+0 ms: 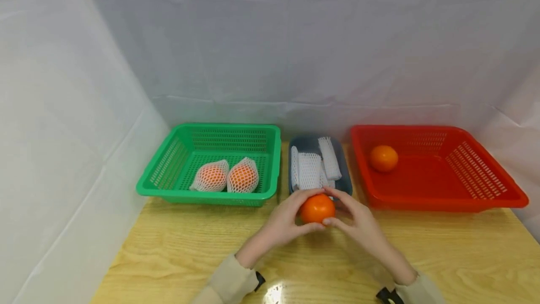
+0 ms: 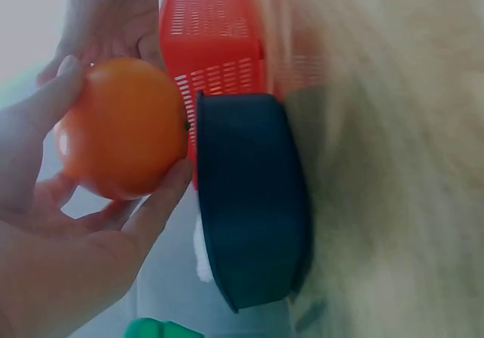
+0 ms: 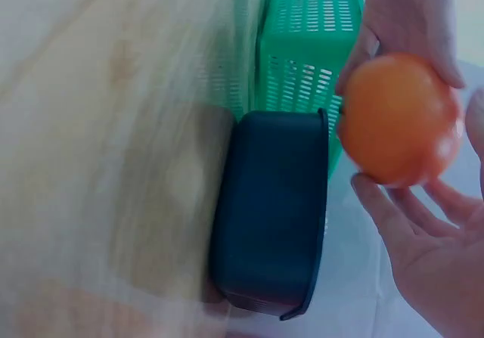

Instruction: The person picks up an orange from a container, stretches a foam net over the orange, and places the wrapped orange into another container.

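Observation:
A bare orange (image 1: 318, 209) is held between both hands above the wooden table, just in front of a dark blue bin (image 1: 305, 143). My left hand (image 1: 284, 222) grips its left side, thumb toward me and fingers on the far side. From the right, my right hand (image 1: 358, 224) holds it in the same way. The left wrist view shows the whole smooth, shiny orange (image 2: 125, 130) with the left fingers (image 2: 159, 202) curved under it. White foam net sleeves (image 1: 309, 170) lie in the bin, partly hidden by the hands.
To the left stands a green basket (image 1: 211, 195) with two net-covered oranges (image 1: 243, 177) inside. A red basket (image 1: 422, 177) on the right holds one bare orange (image 1: 384, 158). White sheeting (image 1: 270, 50) hangs behind and at both sides.

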Demonstrator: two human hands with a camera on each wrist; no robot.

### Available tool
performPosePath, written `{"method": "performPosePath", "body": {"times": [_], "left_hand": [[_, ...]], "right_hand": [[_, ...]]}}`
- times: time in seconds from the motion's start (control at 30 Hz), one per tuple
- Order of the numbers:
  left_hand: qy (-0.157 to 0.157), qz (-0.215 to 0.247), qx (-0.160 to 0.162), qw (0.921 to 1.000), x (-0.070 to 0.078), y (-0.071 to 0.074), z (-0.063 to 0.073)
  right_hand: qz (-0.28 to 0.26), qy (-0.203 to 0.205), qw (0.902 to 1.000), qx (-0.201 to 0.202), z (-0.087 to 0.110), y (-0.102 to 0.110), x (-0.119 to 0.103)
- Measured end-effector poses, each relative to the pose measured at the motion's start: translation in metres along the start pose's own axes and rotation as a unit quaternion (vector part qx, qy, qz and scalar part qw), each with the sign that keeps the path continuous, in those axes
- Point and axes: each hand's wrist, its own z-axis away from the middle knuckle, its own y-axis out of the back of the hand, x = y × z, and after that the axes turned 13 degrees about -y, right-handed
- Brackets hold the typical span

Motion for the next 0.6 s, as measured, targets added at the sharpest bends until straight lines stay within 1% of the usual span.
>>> {"method": "performPosePath", "body": {"times": [0.1, 0.17, 0.27, 0.4, 0.47, 0.6], "left_hand": [[0.007, -0.008, -0.018, 0.9998, -0.002, -0.002, 0.006], [0.015, -0.016, -0.028, 0.9994, -0.003, -0.003, 0.008], [0.034, -0.024, -0.036, 0.9985, -0.005, -0.006, 0.012], [0.047, -0.028, -0.036, 0.9978, -0.008, -0.009, 0.017], [0.047, -0.032, -0.037, 0.9977, -0.008, -0.01, 0.02], [0.054, -0.037, -0.046, 0.9968, -0.009, -0.013, 0.023]], "right_hand": [[0.004, 0.021, 0.9995, -0.025, 0.003, -0.002, 0.003], [0.004, 0.035, 0.9988, -0.033, 0.003, -0.003, 0.005], [0.015, 0.042, 0.9981, -0.041, 0.004, -0.007, 0.008], [0.021, 0.028, 0.998, -0.054, 0.006, -0.012, 0.009], [0.021, 0.022, 0.9979, -0.058, 0.007, -0.013, 0.009], [0.032, -0.005, 0.997, -0.071, 0.009, -0.014, 0.007]]}}
